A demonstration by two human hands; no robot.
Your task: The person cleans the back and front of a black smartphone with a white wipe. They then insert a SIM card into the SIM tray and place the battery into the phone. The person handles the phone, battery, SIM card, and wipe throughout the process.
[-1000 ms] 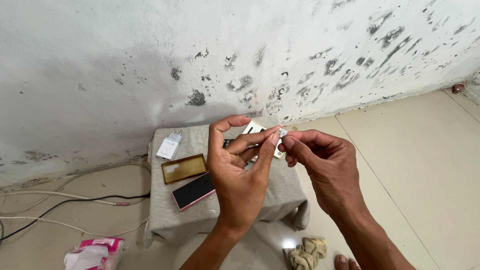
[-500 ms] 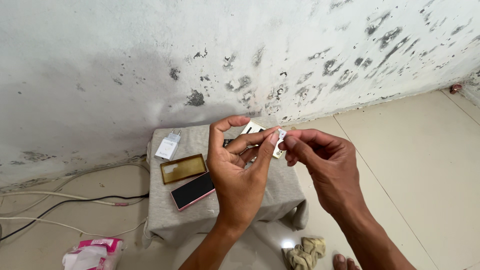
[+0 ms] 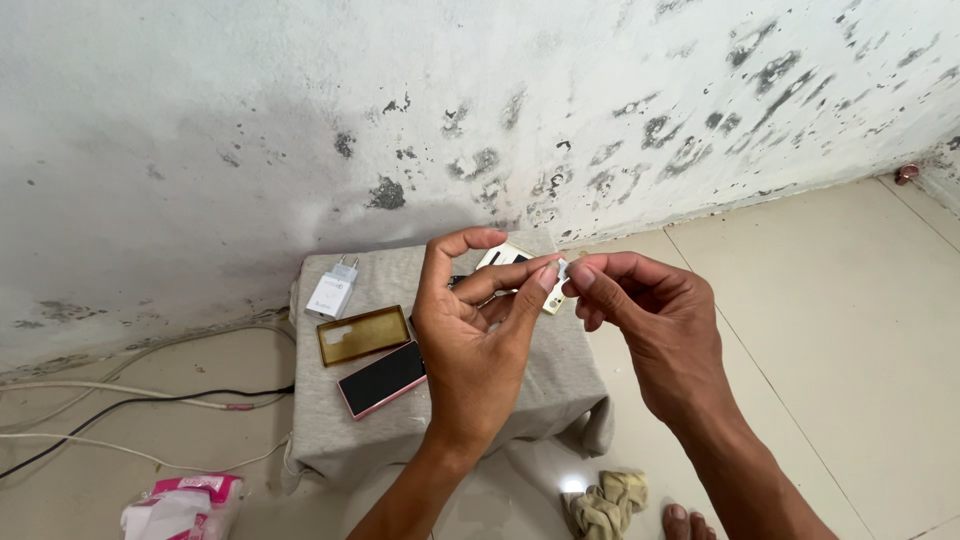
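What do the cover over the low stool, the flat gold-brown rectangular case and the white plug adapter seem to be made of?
Grey stool cover: woven cloth, matte; it drapes and folds at the corners.
Flat gold-brown rectangular case: probably translucent plastic, slightly glossy, with a raised rim.
White plug adapter: smooth hard plastic, likely with metal prongs.
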